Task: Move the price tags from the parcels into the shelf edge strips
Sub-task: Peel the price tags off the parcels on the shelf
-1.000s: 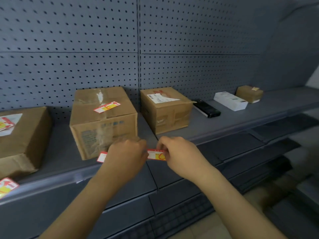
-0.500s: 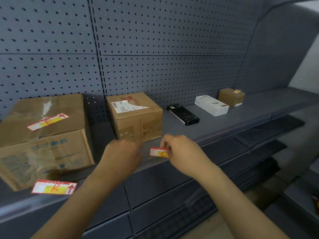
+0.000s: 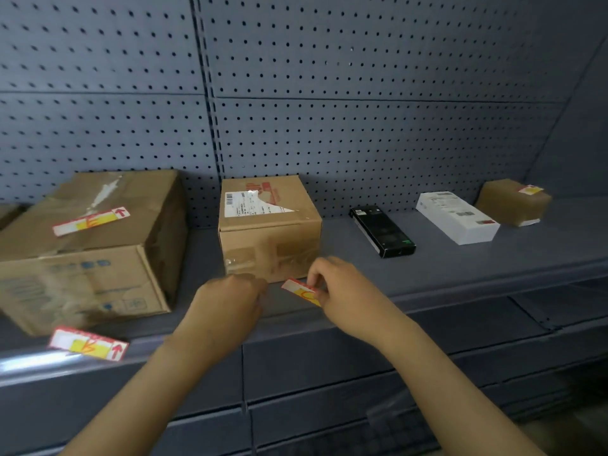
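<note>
My right hand pinches a small red, white and yellow price tag just in front of the middle brown parcel, above the shelf's front edge strip. My left hand hovers a little left of the tag with fingers curled, holding nothing I can see. The big parcel on the left carries a tag marked E on its top. A tag marked B sits in the edge strip below it. At the far right a small brown parcel also has a tag.
A black flat box and a white box lie on the grey shelf between the parcels. Grey pegboard backs the shelf. Lower shelves step out below at the right.
The view has swung to the right, so the parcels sit further left. My right hand still holds the tag, now tilted, and my left hand has come off its left end.
</note>
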